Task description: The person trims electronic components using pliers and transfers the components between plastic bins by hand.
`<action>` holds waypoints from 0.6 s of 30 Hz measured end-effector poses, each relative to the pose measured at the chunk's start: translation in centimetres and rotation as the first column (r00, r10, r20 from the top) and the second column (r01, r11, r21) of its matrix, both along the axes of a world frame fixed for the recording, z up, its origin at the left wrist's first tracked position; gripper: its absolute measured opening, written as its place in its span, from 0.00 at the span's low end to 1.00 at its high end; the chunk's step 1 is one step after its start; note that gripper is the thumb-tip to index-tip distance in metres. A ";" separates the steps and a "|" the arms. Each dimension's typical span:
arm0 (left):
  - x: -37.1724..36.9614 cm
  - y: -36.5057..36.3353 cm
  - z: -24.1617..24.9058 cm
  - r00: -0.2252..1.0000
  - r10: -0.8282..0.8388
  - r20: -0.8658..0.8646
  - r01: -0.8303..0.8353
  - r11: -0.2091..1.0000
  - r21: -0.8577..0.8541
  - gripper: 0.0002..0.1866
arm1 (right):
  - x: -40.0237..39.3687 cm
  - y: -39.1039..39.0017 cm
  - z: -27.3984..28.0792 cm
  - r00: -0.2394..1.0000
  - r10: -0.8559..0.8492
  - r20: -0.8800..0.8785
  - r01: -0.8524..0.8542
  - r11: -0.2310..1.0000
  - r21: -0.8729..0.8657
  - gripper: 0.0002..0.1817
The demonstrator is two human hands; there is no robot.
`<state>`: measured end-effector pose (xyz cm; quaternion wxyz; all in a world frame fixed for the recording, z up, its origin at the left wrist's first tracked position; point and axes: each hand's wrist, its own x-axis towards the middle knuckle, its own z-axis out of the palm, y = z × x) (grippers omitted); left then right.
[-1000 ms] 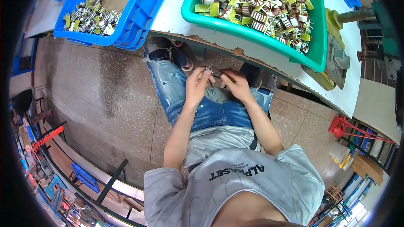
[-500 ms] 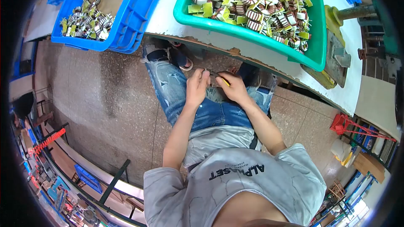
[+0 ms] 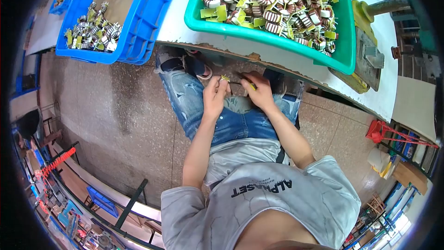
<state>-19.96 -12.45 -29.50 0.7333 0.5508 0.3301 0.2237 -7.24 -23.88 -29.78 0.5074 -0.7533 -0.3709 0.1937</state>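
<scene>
In front of my lap, my left hand is closed on a small toroidal coil, whose yellow tab shows at the fingertips. Most of that coil is hidden by the fingers. My right hand is wrapped round a pair of yellow-handled pliers; the dark end points toward the left hand, too small and blurred to make out fully. Above both hands, a green tray on the bench holds a heap of similar coils with yellow tabs and white pieces.
A blue crate with more coils stands at the bench's left. The chipped bench edge runs just beyond my hands. A metal press-like fixture stands right of the green tray. A red stool-like frame is on the far right.
The yellow tab of the coil now shows at my left fingertips. My right hand has turned slightly with the pliers. The view has shifted a little.
</scene>
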 end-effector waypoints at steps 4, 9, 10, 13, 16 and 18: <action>0.0 -0.2 -0.2 1.000 -0.012 -0.015 0.013 0.994 0.107 0.06 | 0.1 -0.3 0.2 0.996 0.061 -0.059 -0.062 0.998 -0.018 0.13; -0.1 0.0 -0.1 0.999 -0.025 -0.046 0.030 0.993 0.114 0.06 | -0.3 -0.2 0.3 0.994 0.075 -0.073 -0.078 0.997 -0.031 0.13; -0.1 0.0 -0.2 0.998 -0.024 -0.055 0.030 0.995 0.100 0.06 | -0.4 -0.2 0.3 0.994 0.068 -0.086 -0.071 0.997 -0.029 0.13; -0.1 -0.1 -0.5 0.997 -0.028 -0.073 0.033 0.997 0.070 0.06 | -0.5 -0.3 0.3 0.992 0.049 -0.113 -0.053 0.998 -0.027 0.13; 0.0 -0.3 -1.0 0.999 -0.031 -0.037 0.034 0.994 0.100 0.06 | -0.3 -0.3 0.1 0.995 0.048 -0.084 -0.050 0.998 -0.028 0.14; -0.1 -0.3 -0.9 0.999 -0.032 -0.028 0.035 0.993 0.111 0.06 | -0.3 -0.3 0.3 0.996 0.047 -0.077 -0.049 0.998 -0.027 0.14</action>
